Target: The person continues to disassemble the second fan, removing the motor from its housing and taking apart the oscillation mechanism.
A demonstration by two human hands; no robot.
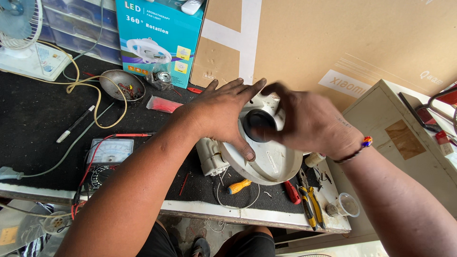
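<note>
Both hands meet over the white round fan housing (266,164) on the black workbench (33,119): left hand (223,112) spread flat upon it, right hand (307,121) pinching its black knob (259,124).

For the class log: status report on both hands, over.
Left hand flat on white round housing. Right hand on its black knob, blurred. Screwdriver, pliers alongside.

A single camera on my head looked steeply down and forward over my forearms at the workbench (43,119), close in. It faced a cardboard sheet (333,38) leaning behind; my knees showed below the edge.
</note>
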